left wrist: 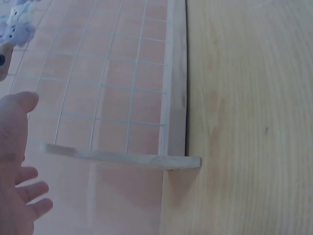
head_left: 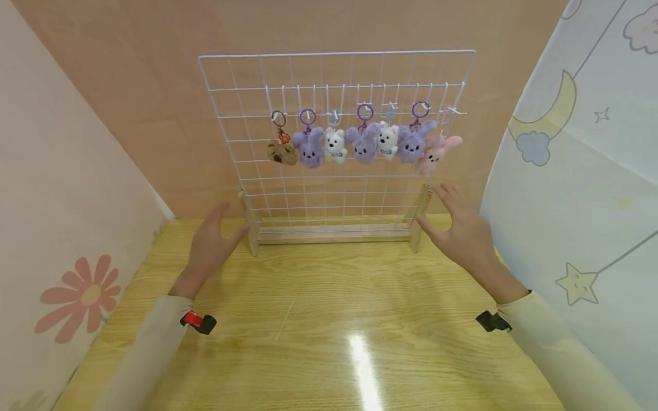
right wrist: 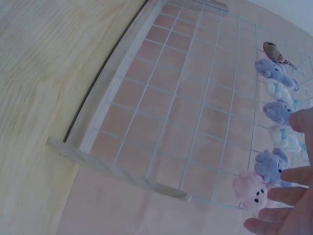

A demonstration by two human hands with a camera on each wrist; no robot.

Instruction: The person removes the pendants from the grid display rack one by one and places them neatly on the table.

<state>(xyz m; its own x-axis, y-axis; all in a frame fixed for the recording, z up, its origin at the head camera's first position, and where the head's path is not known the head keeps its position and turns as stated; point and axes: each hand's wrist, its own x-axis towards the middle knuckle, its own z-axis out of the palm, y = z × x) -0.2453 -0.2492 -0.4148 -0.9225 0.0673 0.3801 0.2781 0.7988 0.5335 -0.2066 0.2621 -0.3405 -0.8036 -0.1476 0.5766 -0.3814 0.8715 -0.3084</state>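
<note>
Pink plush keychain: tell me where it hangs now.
In the head view, the pink plush keychain hangs at the right end of the row on the white wire rack, immediately right of a purple plush and higher than the right hand.

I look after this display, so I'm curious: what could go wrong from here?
The right hand is near the pink plush and might knock it. The pink plush looks crowded against the purple plush beside it, so moving one could disturb the other. If the left hand bumps the wire rack, the hanging keychains may swing.
</note>
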